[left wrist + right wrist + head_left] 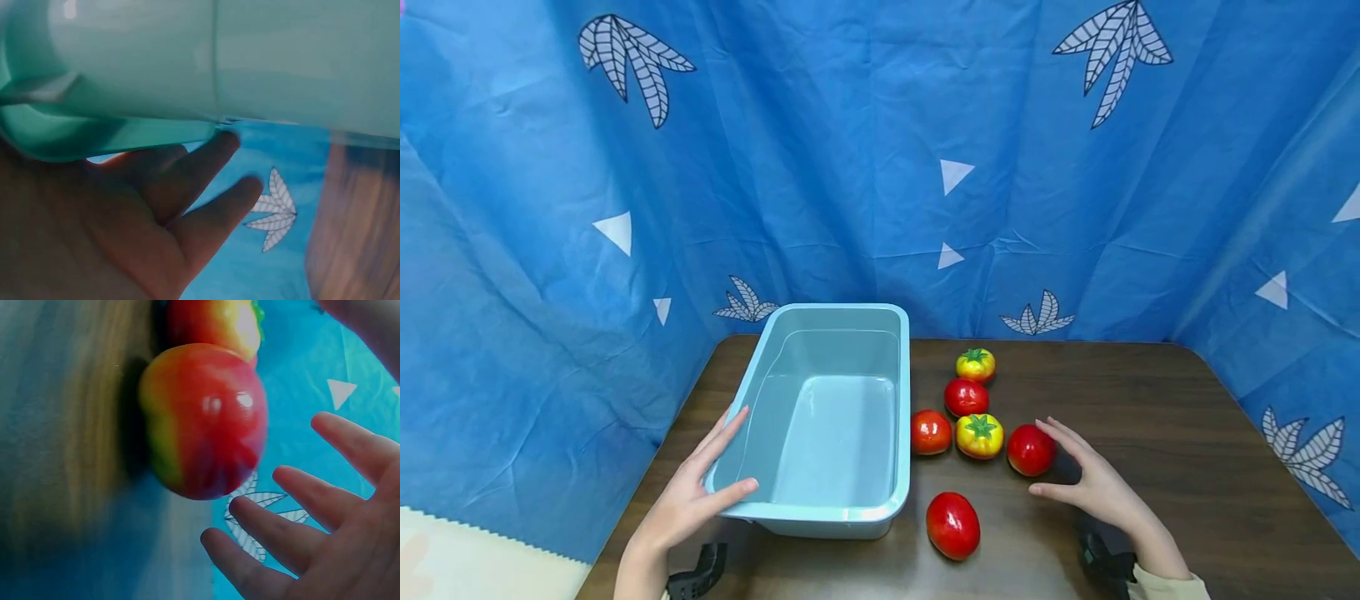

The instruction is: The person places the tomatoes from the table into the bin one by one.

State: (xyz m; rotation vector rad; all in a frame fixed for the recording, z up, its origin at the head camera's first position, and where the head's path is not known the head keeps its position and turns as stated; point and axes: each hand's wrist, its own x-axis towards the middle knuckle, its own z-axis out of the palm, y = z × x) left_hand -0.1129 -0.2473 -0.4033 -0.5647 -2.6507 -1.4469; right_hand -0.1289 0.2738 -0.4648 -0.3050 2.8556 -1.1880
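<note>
In the head view my left hand (688, 492) rests at the near left corner of a pale blue plastic tub (887, 507), with thumb and index finger lying straight over its rim. The left wrist view shows other fingers (206, 162) stretched out under the rim. My right hand (1093, 487) is spread with nothing in it, its fingertips right at a glossy red toy fruit (1031, 450). Seen from the right wrist, this fruit (203, 422) has a yellow-green patch on one side. Another red, oval toy fruit (953, 526) lies between the tub and my right hand.
Right of the tub are a yellow toy tomato with green leaves (980, 436), a second yellow one (975, 365), a red fruit (966, 397) and an orange-red one (930, 432). A blue patterned cloth (865, 167) hangs behind the brown wooden table (1157, 417).
</note>
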